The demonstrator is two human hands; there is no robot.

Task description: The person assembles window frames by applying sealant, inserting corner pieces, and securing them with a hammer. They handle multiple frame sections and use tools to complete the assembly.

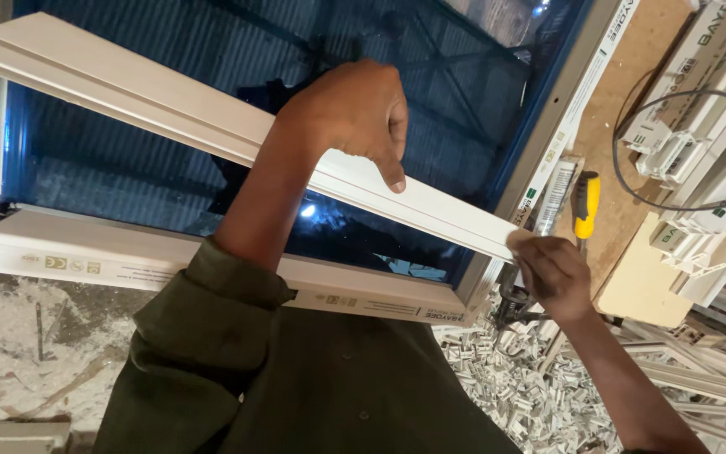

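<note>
Closest to me, my green sleeve (212, 353) fills the lower middle. Just past it, my right hand (552, 273) pinches the near end of a long white strip (170, 105), fingers (527, 245) narrow on its corner. White offcuts (506, 378) lie heaped below those fingers, on the floor as far as I can tell. Farther along, my left hand (350, 113) lies over the strip, fingers (394, 172) curled round its edge. Under both hands lies the white window frame (212, 273), its blue glass (170, 185) open beyond the left fingers. Right of the right fingers, a yellow-handled tool (585, 206) rests on the bench (632, 151), with stacked white profiles (707, 168) and a grey cable (682, 206) beyond.
</note>
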